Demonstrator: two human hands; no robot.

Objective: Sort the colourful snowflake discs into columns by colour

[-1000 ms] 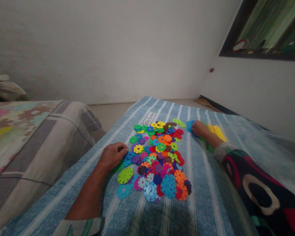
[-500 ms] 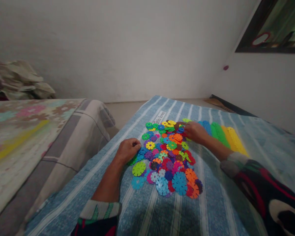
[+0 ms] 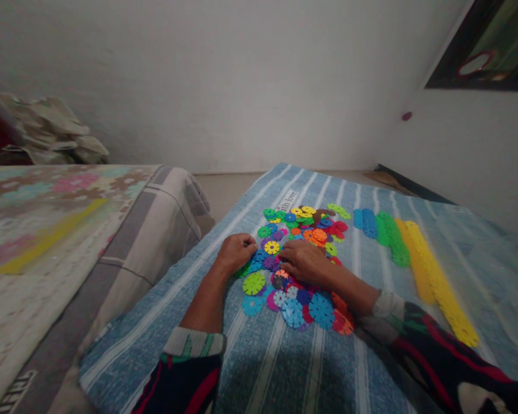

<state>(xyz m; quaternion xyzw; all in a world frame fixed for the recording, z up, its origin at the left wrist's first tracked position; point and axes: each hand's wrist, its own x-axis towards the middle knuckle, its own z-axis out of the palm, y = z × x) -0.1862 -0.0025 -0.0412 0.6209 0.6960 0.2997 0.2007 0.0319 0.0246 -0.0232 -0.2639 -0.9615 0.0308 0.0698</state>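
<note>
My right hand (image 3: pixel 304 261) was over at the blue row (image 3: pixel 368 223) a second ago; now it has come back across the striped cloth (image 3: pixel 176 299) and is down in the middle of the mixed pile of slotted flower discs (image 3: pixel 271 263), just beside a yellow disc (image 3: pixel 271 247). With my arm out of the way, the blue row shows whole, and next to it the green row (image 3: pixel 392 238), the orange-yellow row (image 3: pixel 416 264) and the long yellow row (image 3: pixel 442 287), set apart to the right of the pile. So I'm back among the loose pieces, and plenty of them, colours all jumbled, look to be waiting.

My left hand (image 3: pixel 236 253) has stayed at the pile's left edge, fingers curled and thumb close to them. My hands are near each other but apart. I can't tell whether either one has a disc pinched: the left's grip is too small to make out, and the right's fingertips are lost among the pieces.
</note>
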